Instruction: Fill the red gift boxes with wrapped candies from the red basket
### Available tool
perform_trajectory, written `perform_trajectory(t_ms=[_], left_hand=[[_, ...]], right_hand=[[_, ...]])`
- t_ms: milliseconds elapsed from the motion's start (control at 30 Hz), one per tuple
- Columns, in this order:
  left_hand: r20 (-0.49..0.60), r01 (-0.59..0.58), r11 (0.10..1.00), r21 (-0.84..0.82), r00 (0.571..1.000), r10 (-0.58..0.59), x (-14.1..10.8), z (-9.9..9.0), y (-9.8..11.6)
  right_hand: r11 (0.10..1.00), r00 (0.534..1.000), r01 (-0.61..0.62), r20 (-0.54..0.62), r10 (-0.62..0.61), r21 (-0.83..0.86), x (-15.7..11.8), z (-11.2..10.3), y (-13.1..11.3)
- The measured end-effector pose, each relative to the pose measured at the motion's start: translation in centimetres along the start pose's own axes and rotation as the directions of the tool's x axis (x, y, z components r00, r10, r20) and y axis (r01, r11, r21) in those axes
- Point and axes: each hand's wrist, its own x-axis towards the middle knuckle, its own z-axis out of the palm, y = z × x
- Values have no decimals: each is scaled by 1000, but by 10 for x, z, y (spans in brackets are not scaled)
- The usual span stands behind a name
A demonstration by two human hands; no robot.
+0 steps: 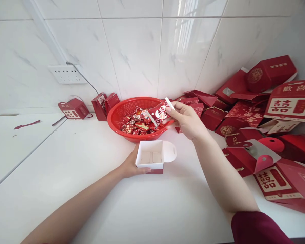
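A small box [150, 156], white inside and red outside, stands with its top open and a rounded flap out to the right; nothing lies in it. My left hand [132, 164] grips the box by its left side, thumb along the front edge. My right hand [186, 118] pinches a red and white wrapped packet [159, 113] between thumb and fingers, over the right part of a red plastic basket [114, 127]. Several red wrapped sweets [136, 123] lie inside the basket, beyond the box.
Many red gift boxes [246, 135] are heaped at the right. Two upright red boxes [100, 106] and a handled box [73, 108] stand by the tiled wall. A red ribbon [27, 124] lies far left, below a wall socket [67, 74] with a cable.
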Motion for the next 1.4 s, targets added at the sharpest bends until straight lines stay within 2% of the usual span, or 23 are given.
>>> perform_trajectory(t_ms=[133,267,367,500,700,867,967,1033,1100,1133,1233,1333,1400], left_hand=[[10,-4,1000,-6,1000,4,0,1,2],[-7,-7,1000,5,1000,7,1,2,5],[-1,-10,1000,-3,1000,10,1,2,6],[29,5,1000,-13,1000,-4,2,2,5],[42,14,1000,-27,999,-13,2,1,3],[9,1,1000,-11,1000,-1,1,1,3],[10,4,1000,5,1000,-4,0,0,2],[22,15,1000,21,1000,-16,0,-1,0],[21,25,999,42,999,-26,0,-2,-2],[16,26,998,50,1000,-27,0,-2,-3],[7,30,998,49,1000,-30,-1,-2,-4],[9,34,999,33,999,-35,-1,-1,-2],[-1,22,999,43,1000,-22,-1,-1,-1]], right_hand=[[937,990,-143,59,131,319,2,0,3],[897,982,-189,96,164,400,3,7,9],[911,983,-179,96,154,371,5,11,15],[948,994,-106,55,94,300,7,12,20],[982,994,5,110,-26,191,5,11,22],[994,991,40,126,-52,98,3,14,19],[998,974,58,219,-55,-7,-3,13,14],[987,953,68,303,-22,-143,-8,12,10],[929,932,87,360,52,-360,-13,12,6],[871,923,104,372,95,-480,-15,13,5],[636,888,178,401,224,-751,-17,21,8],[435,828,272,439,349,-858,-15,36,24],[380,795,309,456,399,-872,-14,46,39]])
